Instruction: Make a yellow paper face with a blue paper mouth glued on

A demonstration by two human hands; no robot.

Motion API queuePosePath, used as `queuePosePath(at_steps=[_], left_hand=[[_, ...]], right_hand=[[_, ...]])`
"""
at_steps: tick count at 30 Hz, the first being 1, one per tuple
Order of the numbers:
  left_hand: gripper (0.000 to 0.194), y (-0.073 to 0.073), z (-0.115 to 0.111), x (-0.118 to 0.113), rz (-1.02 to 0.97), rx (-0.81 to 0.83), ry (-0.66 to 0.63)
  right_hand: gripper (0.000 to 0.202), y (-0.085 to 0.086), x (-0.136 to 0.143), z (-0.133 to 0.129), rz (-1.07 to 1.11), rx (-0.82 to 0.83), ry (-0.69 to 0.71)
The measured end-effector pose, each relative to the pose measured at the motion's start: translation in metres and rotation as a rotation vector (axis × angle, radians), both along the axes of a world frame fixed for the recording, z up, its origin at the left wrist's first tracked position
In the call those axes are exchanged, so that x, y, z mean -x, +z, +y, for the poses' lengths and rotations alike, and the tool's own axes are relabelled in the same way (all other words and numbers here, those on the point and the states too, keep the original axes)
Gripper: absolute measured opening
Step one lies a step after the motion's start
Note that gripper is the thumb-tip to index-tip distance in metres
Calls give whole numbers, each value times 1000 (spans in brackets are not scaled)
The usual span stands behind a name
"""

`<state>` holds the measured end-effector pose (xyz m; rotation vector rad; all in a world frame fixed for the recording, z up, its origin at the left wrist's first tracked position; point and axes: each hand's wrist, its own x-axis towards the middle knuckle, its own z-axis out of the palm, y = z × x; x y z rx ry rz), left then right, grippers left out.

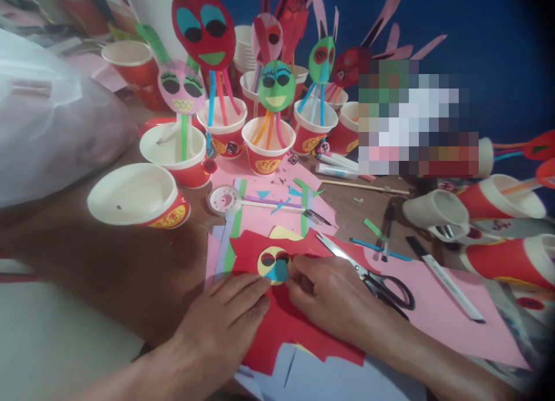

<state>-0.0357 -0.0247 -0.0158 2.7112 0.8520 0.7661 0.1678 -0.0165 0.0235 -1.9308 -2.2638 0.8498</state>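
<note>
A yellow paper face [274, 255] lies on red paper [277, 326] on the bench [186, 273], eyes [267, 260] and blue piece [280, 269] on it, lacking straws [270, 132] like the green face's [274, 103] beyond. Left hand [234, 308] rests flat, unclenched; right hand [318, 285] curls alongside, its grip hidden from me.

Probably a craft workspace: scissors [362, 272], coloured paper [281, 334], paper-cup figures [276, 100], markers [451, 286].
</note>
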Motion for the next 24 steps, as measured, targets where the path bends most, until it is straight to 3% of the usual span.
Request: queuePosePath(at_steps=[5,11,24], left_hand=[[26,0,-2,3,-36,-1,-2],[26,7,1,6,-111,137,21],[23,10,4,1,-42,117,27]], right_hand=[[9,1,0,0,-1,-6,19],[10,4,2,3,23,50,-5],[9,3,4,1,-8,26,-51]])
